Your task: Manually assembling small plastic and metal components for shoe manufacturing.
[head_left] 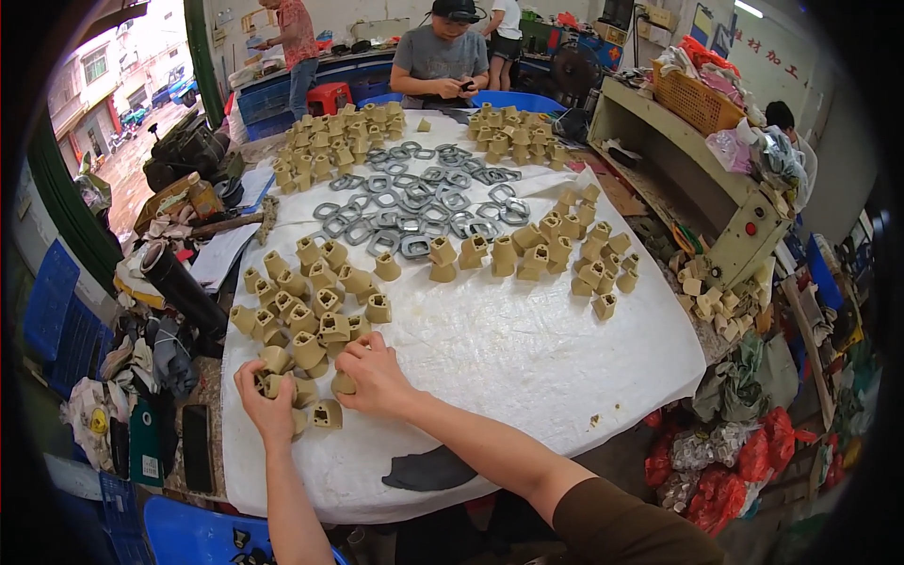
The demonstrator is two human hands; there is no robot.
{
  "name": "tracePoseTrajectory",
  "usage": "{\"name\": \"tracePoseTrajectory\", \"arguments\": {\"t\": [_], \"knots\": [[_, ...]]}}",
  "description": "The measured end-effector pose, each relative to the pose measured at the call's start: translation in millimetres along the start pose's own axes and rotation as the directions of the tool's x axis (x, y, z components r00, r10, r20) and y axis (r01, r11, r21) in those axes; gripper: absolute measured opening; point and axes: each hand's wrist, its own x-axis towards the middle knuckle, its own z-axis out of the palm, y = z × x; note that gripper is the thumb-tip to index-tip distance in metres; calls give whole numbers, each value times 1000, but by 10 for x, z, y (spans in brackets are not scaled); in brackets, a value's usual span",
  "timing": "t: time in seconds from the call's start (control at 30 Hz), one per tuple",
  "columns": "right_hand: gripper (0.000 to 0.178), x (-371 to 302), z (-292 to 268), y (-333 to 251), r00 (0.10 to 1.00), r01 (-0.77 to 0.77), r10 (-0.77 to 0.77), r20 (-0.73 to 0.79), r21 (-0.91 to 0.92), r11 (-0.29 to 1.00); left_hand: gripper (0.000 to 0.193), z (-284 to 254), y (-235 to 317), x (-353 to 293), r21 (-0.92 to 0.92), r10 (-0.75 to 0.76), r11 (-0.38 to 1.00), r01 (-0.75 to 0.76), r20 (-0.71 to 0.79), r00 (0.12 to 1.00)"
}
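At the near left of a white-covered table [565, 348], my left hand [267, 405] curls around a tan hollow block, mostly hidden by the fingers. My right hand [377, 379] is closed on another tan hollow block [343, 384], its fingers covering part of it. Between and beyond my hands stands a cluster of similar tan blocks [307, 350], several showing square openings on top. One tan block [326, 414] lies tipped on its side just between my wrists.
Grey metal rings [414, 247] spread over the table's middle, with more tan blocks [527, 247] to their right and at the far end. A dark cloth piece [428, 469] lies by the near edge. Across the table sits a person [441, 61]. A metal bench [678, 151] stands right.
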Motion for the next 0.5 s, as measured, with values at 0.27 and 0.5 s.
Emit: {"name": "tracePoseTrajectory", "arguments": {"t": [0.27,0.5], "knots": [[39,-51,-4,303,976,2,78,-203,366,931,30,-161,-265,27,-431,-234,890,148,-156,960],[37,-247,-709,498,803,-181,595,-27,940,288,36,-294,250,49,-793,-370,598,116,-145,917]]}}
